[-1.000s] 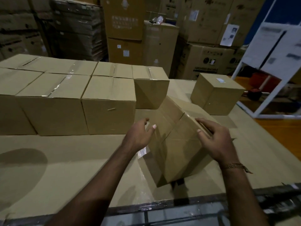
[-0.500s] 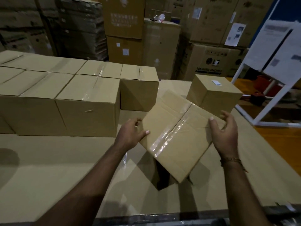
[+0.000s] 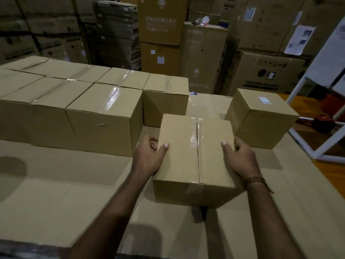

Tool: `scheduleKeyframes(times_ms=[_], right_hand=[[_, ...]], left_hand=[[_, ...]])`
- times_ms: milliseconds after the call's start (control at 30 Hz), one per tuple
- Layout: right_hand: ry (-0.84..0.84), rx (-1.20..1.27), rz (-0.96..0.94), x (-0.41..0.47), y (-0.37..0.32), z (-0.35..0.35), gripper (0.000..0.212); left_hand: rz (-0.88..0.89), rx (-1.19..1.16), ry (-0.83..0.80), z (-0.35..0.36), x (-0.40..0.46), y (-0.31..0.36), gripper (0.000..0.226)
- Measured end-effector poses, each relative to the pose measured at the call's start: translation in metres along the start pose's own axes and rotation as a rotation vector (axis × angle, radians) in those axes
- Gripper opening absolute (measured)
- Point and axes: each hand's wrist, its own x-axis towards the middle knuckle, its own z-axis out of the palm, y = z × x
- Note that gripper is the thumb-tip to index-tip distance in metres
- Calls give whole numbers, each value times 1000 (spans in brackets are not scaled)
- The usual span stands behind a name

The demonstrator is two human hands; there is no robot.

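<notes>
Gripping the taped-shut carton (image 3: 179, 150) from both sides, left hand (image 3: 149, 156) and right hand (image 3: 240, 157) clamp it; contents hidden.

Both hands (image 3: 149, 157) (image 3: 240, 157) grip taped carton (image 3: 194, 152), apparently lifted.

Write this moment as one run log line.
object: taped cardboard box | left hand: grips left side | right hand: grips right side | tape seam: up

Plain tan cardboard box (image 3: 179, 150) with a glossy clear tape strip (image 3: 197, 135); neighbouring box (image 3: 261, 120) bears a white label (image 3: 264, 100).
</notes>
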Motion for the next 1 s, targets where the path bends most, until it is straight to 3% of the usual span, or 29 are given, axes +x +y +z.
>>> scheduleKeyframes(times_ms=[200,333,433,500,833,1000], right_hand=[[-180,-128,75,16,6,12,74],[-146,-155,94,29,6,18,71],[-114,-171,128,35,1,27,70],[-92,-188,137,39,-5,35,68],[-65,-189,148,87,-41,88,63],[6,-200,109,113,-53,112,66]], left_hand=[[-5,-34,-23,0,12,-4,45],[26,-46,-108,-9,12,-3,51],[78,39,-298,-25,6,-8,81],[161,152,-342,-36,6,-10,94],[361,482,-99,-95,71,-11,87],[420,602,-183,-114,116,-9,110]])
